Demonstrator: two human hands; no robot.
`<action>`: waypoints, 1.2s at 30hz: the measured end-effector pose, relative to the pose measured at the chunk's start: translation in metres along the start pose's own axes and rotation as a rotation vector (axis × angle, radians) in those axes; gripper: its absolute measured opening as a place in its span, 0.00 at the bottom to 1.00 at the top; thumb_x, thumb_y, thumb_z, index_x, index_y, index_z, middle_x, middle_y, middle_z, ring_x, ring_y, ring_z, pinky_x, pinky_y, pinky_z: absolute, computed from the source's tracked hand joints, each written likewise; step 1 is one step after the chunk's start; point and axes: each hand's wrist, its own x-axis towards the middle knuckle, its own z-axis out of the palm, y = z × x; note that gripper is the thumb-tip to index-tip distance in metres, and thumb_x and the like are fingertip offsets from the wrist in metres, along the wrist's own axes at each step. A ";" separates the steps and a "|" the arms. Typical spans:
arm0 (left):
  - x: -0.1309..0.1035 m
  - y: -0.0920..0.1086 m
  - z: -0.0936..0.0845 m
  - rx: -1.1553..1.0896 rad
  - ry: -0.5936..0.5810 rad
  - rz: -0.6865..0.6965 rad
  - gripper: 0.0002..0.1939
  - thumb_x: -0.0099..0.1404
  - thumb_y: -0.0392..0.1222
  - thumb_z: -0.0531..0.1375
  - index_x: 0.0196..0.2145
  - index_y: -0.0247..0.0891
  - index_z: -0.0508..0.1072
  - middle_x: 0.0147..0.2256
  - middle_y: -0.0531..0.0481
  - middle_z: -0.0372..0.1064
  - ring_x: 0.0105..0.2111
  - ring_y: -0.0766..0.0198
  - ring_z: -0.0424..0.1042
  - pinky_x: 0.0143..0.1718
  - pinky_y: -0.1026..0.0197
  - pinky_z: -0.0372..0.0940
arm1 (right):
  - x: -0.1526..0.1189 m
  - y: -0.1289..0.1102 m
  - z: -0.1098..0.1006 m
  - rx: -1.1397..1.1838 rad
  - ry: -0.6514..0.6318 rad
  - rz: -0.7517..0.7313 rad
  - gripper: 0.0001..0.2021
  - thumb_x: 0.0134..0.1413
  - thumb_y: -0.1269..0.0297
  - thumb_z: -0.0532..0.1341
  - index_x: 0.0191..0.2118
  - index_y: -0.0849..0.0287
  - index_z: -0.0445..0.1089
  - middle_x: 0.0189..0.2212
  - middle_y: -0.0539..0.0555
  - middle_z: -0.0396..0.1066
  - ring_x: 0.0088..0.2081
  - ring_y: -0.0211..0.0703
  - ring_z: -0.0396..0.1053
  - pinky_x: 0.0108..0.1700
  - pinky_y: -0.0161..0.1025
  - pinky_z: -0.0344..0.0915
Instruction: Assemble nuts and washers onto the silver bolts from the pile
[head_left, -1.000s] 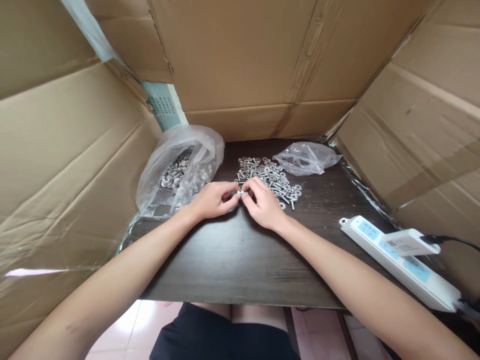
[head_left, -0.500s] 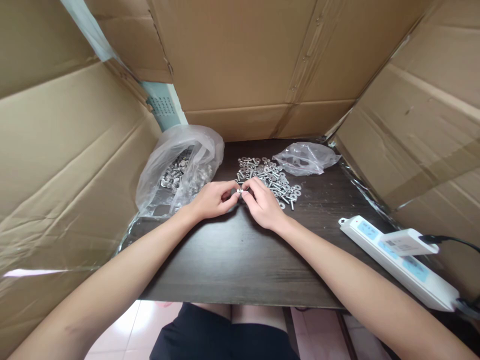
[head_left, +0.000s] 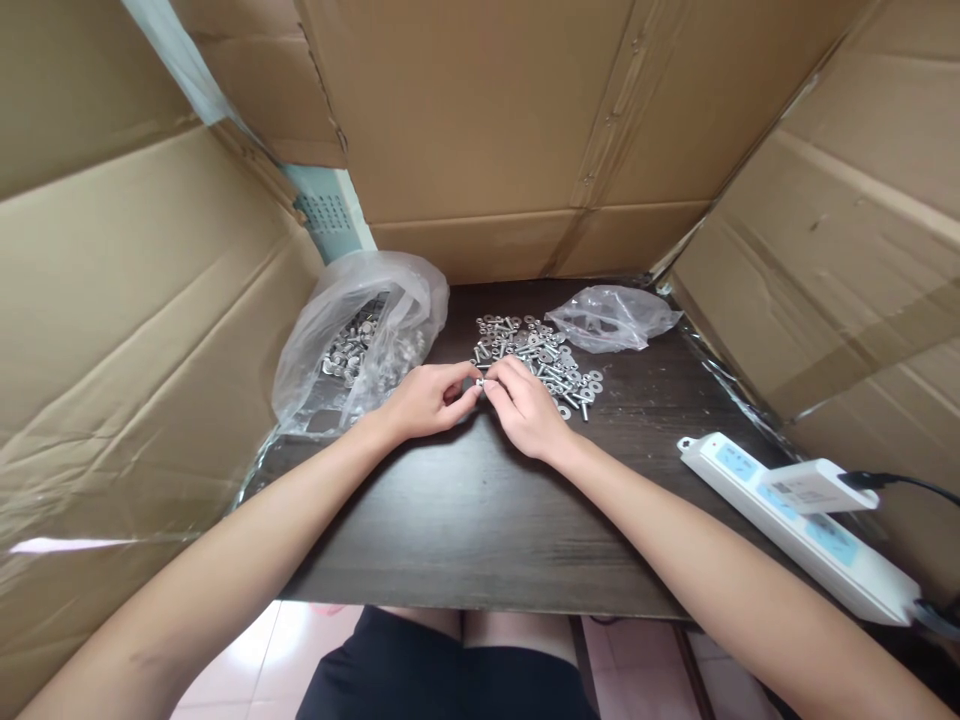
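A small silvery metal fastener (head_left: pixel 480 382) is pinched between my two hands, just above the dark tabletop. My left hand (head_left: pixel 429 400) grips it from the left with thumb and forefinger. From the right, the thumb and fingertips of my right hand (head_left: pixel 525 408) close on the same piece. The fingers cover most of it, so I cannot tell whether it is a bolt, a nut or both. Right behind my hands lies a loose pile of bolts, nuts and washers (head_left: pixel 551 372).
A clear plastic bag (head_left: pixel 307 340) of metal parts lies open at the left. Another crumpled bag (head_left: pixel 619 315) is behind the pile. A white power strip (head_left: pixel 806 525) with a plugged-in adapter (head_left: pixel 814 487) sits at the right. Cardboard walls (head_left: pixel 487 120) enclose the table (head_left: pixel 450 520).
My fingertips have shifted very slightly around the fastener, and a little less of it shows between them. All else looks the same.
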 end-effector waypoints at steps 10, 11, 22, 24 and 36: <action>-0.001 -0.001 0.001 -0.002 -0.011 0.007 0.11 0.72 0.45 0.56 0.42 0.36 0.75 0.19 0.59 0.58 0.20 0.69 0.60 0.27 0.65 0.54 | 0.001 0.003 0.001 -0.004 0.002 -0.009 0.12 0.70 0.63 0.49 0.32 0.54 0.59 0.37 0.55 0.64 0.41 0.47 0.66 0.46 0.46 0.62; -0.001 -0.001 0.001 -0.002 -0.016 0.007 0.11 0.72 0.45 0.56 0.42 0.36 0.75 0.19 0.59 0.58 0.20 0.69 0.60 0.27 0.65 0.54 | 0.001 0.003 0.001 0.004 0.002 -0.011 0.13 0.71 0.62 0.48 0.32 0.54 0.59 0.37 0.55 0.64 0.40 0.47 0.66 0.47 0.46 0.63; -0.001 -0.002 0.001 0.003 -0.017 0.001 0.12 0.72 0.45 0.56 0.45 0.37 0.75 0.20 0.59 0.60 0.20 0.68 0.61 0.27 0.65 0.54 | 0.000 0.000 -0.001 -0.013 0.022 0.016 0.04 0.66 0.66 0.52 0.38 0.54 0.60 0.38 0.54 0.66 0.41 0.48 0.65 0.46 0.46 0.63; -0.001 -0.002 0.002 0.006 -0.019 0.002 0.12 0.72 0.45 0.56 0.45 0.37 0.75 0.20 0.59 0.61 0.20 0.68 0.61 0.27 0.65 0.54 | 0.000 0.001 -0.001 -0.014 0.019 0.001 0.06 0.68 0.65 0.52 0.36 0.53 0.60 0.38 0.54 0.65 0.41 0.47 0.65 0.46 0.46 0.63; -0.001 -0.004 0.002 0.237 -0.050 0.096 0.14 0.75 0.46 0.54 0.45 0.37 0.76 0.21 0.54 0.69 0.22 0.65 0.69 0.27 0.64 0.56 | 0.001 0.004 0.000 0.021 0.024 0.007 0.14 0.70 0.63 0.50 0.31 0.55 0.62 0.37 0.55 0.66 0.41 0.47 0.67 0.48 0.46 0.65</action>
